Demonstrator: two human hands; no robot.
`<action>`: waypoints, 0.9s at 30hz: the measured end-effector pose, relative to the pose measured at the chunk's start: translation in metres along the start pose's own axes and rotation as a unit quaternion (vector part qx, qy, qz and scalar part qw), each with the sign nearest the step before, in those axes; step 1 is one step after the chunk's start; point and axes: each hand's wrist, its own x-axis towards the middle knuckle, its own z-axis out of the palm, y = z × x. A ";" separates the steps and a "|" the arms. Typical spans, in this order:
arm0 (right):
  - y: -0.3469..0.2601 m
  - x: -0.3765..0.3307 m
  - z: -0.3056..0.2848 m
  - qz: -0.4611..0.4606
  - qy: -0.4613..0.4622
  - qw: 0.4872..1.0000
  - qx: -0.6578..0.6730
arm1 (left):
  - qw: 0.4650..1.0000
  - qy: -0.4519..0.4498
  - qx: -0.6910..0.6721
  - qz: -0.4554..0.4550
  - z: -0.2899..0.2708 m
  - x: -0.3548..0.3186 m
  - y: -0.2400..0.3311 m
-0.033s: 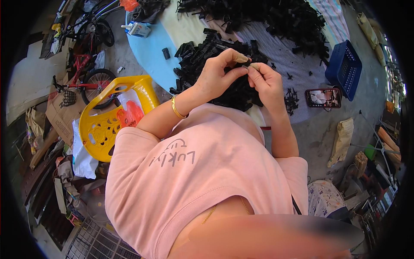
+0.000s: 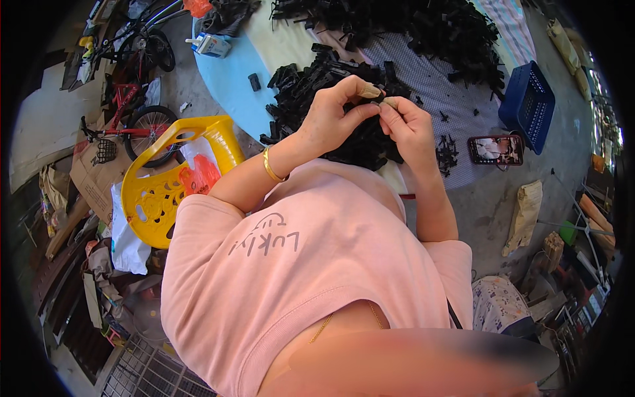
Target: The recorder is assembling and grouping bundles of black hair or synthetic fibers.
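Observation:
My left hand [image 2: 337, 112] and my right hand [image 2: 407, 126] meet fingertip to fingertip above a heap of black plastic parts [image 2: 311, 86]. Both are closed in a pinch, with a tan covering on the index fingertips. Between them is a small black piece [image 2: 378, 99], mostly hidden by the fingers, so its exact shape cannot be told. A few tiny black bits [image 2: 447, 155] lie on the cloth [image 2: 463, 126], to the right of my right hand.
A larger black heap [image 2: 456, 40] spreads at the far side. To the right are a blue plastic basket [image 2: 528, 109] and a phone [image 2: 496, 151] with its screen lit. On the left stand a yellow plastic chair [image 2: 149, 202], a red bicycle [image 2: 122, 109] and a drink carton [image 2: 213, 45].

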 end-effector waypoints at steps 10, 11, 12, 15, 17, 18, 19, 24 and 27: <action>0.016 0.001 -0.002 -0.059 0.014 0.997 0.052 | 0.964 0.071 -0.251 -0.052 0.006 0.003 -0.001; 0.015 0.001 -0.004 -0.133 0.056 0.990 0.005 | 0.932 0.070 -0.325 -0.147 -0.002 0.007 0.008; 0.013 0.000 -0.007 -0.132 0.056 0.990 0.006 | 0.878 0.059 -0.449 -0.155 -0.005 0.011 0.003; 0.006 -0.005 -0.009 -0.173 0.059 0.982 -0.056 | 0.820 0.018 -0.534 -0.205 -0.011 0.010 -0.003; 0.003 -0.006 -0.009 -0.184 0.051 0.981 -0.020 | 0.820 -0.024 -0.532 -0.208 -0.010 0.007 -0.008; 0.001 -0.005 -0.007 -0.184 0.051 0.981 -0.020 | 0.820 -0.023 -0.532 -0.208 -0.008 0.005 -0.006; -0.002 -0.004 -0.003 -0.134 0.048 0.990 0.027 | 0.874 -0.029 -0.443 -0.199 -0.004 0.003 0.002; 0.011 0.003 0.000 -0.046 0.058 0.989 0.127 | 0.977 -0.086 -0.168 -0.096 -0.006 -0.002 0.005; 0.015 0.003 -0.003 -0.008 0.028 0.996 0.084 | 0.986 -0.069 -0.138 -0.070 -0.002 -0.004 0.004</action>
